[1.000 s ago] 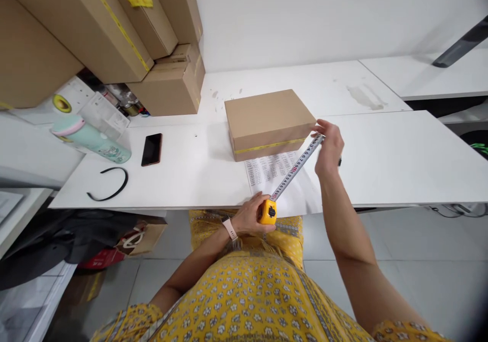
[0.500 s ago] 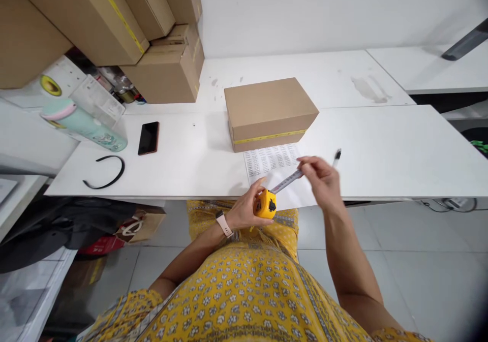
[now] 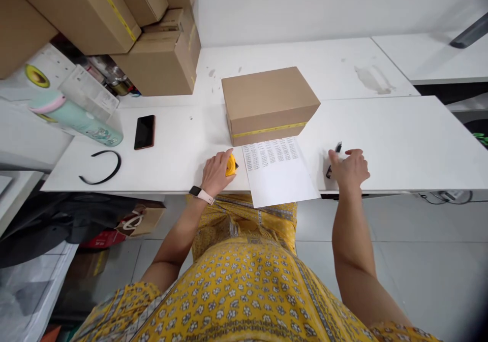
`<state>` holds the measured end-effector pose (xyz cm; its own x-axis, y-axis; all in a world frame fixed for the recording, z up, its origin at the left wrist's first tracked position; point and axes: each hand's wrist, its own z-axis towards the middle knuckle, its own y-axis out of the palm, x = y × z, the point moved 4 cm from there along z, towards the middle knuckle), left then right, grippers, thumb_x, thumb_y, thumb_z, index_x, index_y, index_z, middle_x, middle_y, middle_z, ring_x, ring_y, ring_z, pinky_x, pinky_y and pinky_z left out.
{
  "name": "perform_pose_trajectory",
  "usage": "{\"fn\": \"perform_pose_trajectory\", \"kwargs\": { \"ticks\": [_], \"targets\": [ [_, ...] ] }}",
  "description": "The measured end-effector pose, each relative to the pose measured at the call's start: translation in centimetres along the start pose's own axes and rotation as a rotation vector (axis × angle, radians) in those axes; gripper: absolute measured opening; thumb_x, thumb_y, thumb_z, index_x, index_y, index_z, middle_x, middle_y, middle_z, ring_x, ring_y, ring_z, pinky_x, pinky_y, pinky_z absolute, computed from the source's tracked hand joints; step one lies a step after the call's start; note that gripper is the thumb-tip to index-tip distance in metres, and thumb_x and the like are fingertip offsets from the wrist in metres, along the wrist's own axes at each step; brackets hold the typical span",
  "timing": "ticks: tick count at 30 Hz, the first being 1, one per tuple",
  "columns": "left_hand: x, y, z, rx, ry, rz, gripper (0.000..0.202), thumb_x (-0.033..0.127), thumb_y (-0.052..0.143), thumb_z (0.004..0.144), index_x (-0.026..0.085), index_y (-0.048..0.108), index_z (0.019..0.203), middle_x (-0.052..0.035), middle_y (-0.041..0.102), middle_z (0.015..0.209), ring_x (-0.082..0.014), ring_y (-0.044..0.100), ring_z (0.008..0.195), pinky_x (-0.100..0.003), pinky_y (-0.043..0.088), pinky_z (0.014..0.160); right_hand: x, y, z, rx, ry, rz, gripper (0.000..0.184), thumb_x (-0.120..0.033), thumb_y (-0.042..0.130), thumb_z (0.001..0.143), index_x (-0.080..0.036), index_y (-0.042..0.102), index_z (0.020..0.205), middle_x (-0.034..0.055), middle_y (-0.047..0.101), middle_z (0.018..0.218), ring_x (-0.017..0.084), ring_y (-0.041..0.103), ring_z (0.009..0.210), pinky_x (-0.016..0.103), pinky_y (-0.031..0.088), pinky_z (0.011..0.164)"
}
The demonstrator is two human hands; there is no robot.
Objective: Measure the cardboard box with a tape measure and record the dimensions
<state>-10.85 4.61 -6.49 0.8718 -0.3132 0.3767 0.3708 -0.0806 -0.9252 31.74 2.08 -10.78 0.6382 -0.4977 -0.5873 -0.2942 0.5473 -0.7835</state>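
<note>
Head cam: cardboard box [image 3: 269, 98] shut, contents hidden. My L hand [image 3: 215, 174] clasps yellow tape measure [image 3: 231, 165]; R hand [image 3: 348, 169] on black pen [image 3: 337, 147], grip unclear.

Between left hand [image 3: 216, 173] and right hand [image 3: 349, 168]: only paper sheet [image 3: 280, 177], flat, hand passes over freely.
Under left hand: tape measure [image 3: 232, 165], small bump.
At right hand's fingertips: pen [image 3: 336, 151], thin, lying flat.
Ahead of both hands, just at sheet's far edge: cardboard box [image 3: 267, 95], tall, blocks straight reach forward.
Right of right hand: bare table [image 3: 412, 144], wide free room.
Left of left hand: free strip, then black band [image 3: 99, 166] and phone [image 3: 144, 131], both flat.
Further left: bottle [image 3: 82, 123] lying; stacked boxes [image 3: 156, 67] behind it close that corner.
</note>
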Motion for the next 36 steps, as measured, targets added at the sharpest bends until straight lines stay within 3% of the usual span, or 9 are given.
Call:
{"fn": "perform_pose_trajectory", "kwargs": {
  "ticks": [7,11,16,20,24,27,29,32,36],
  "targets": [
    [-0.1,0.3,2.2,-0.008,0.087,0.201,0.061,0.016,0.067,0.086,0.016,0.052,0.145,-0.0173,0.059,0.144,-0.0387,0.055,0.131,-0.06,0.037,0.116,-0.5,1.2,0.9,-0.14,0.002,0.195,0.02,-0.022,0.067,0.08,-0.028,0.049,0.086,-0.0047,0.032,0.068,0.029,0.055,0.084,0.056,0.033,0.092],
    [2.7,2.7,0.6,0.152,0.285,0.075,0.046,0.026,0.06,0.097,0.013,0.056,0.14,-0.0176,0.057,0.149,-0.0338,0.049,0.143,-0.058,0.03,0.126,-0.2,-0.4,-0.2,-0.191,0.068,0.461,0.019,-0.033,0.059,0.085,-0.023,0.065,0.101,-0.0009,0.052,0.065,0.021,0.057,0.068,0.049,0.047,0.084],
    [7.9,8.5,-1.6,0.003,0.566,-0.054,0.05,0.044,0.055,0.102,0.011,0.057,0.14,-0.016,0.06,0.15,-0.0283,0.048,0.148,-0.048,0.035,0.127,-3.2,-2.3,-4.8,-0.422,0.023,1.153,0.036,-0.038,0.079,0.075,-0.023,0.072,0.107,0.006,0.077,0.091,0.02,0.072,0.083,0.038,0.058,0.081],
    [9.4,10.8,-1.8,-0.101,0.574,0.031,0.077,0.057,0.06,0.098,0.006,0.044,0.154,-0.0203,0.039,0.165,-0.0337,0.03,0.158,-0.053,0.024,0.13,-6.5,-0.8,-8.6,-0.556,-0.048,1.11,0.036,-0.048,0.087,0.074,-0.025,0.071,0.097,0.0006,0.075,0.081,0.017,0.071,0.077,0.034,0.058,0.077],
    [9.2,10.6,-1.9,-0.139,0.576,0.098,0.083,0.059,0.057,0.099,0.005,0.036,0.159,-0.0184,0.032,0.169,-0.0317,0.024,0.16,-0.052,0.015,0.132,-8.6,2.7,-10.3,-0.592,-0.059,1.024,0.048,-0.071,0.061,0.09,-0.025,0.059,0.078,-0.0032,0.058,0.059,0.014,0.06,0.059,0.031,0.054,0.068],
    [8.9,10.3,-2.0,-0.16,0.572,0.122,0.081,0.058,0.058,0.099,0.007,0.037,0.159,-0.0166,0.032,0.169,-0.0298,0.024,0.161,-0.051,0.014,0.132,-9.8,5.4,-10.7,-0.693,-0.048,1.04,0.059,-0.081,0.047,0.091,-0.026,0.066,0.098,0.0015,0.067,0.072,0.018,0.066,0.071,0.036,0.055,0.075],
    [8.8,10.1,-2.1,-0.167,0.567,0.129,0.08,0.057,0.059,0.099,0.008,0.038,0.159,-0.0161,0.033,0.169,-0.0289,0.023,0.161,-0.05,0.014,0.132,-10.4,6.7,-10.7,-0.757,-0.067,1.031,0.059,-0.079,0.061,0.084,-0.026,0.068,0.108,0.0048,0.073,0.088,0.021,0.07,0.086,0.039,0.056,0.083],
    [8.7,10.0,-2.1,-0.164,0.56,0.125,0.079,0.056,0.06,0.099,0.008,0.039,0.158,-0.0159,0.035,0.168,-0.0286,0.024,0.161,-0.049,0.014,0.132,-10.6,7.7,-10.4,-0.69,-0.095,0.933,0.048,-0.066,0.082,0.072,-0.025,0.07,0.092,0.0023,0.071,0.085,0.019,0.066,0.081,0.036,0.054,0.077],
    [8.8,9.9,-2.1,-0.154,0.553,0.099,0.079,0.058,0.06,0.098,0.009,0.041,0.157,-0.015,0.038,0.167,-0.0295,0.027,0.159,-0.049,0.016,0.132,-10.4,7.5,-10.1,-0.515,-0.149,0.826,0.042,-0.061,0.075,0.08,-0.023,0.059,0.074,-0.0024,0.058,0.068,0.013,0.051,0.065,0.03,0.045,0.064]
  ]
}}
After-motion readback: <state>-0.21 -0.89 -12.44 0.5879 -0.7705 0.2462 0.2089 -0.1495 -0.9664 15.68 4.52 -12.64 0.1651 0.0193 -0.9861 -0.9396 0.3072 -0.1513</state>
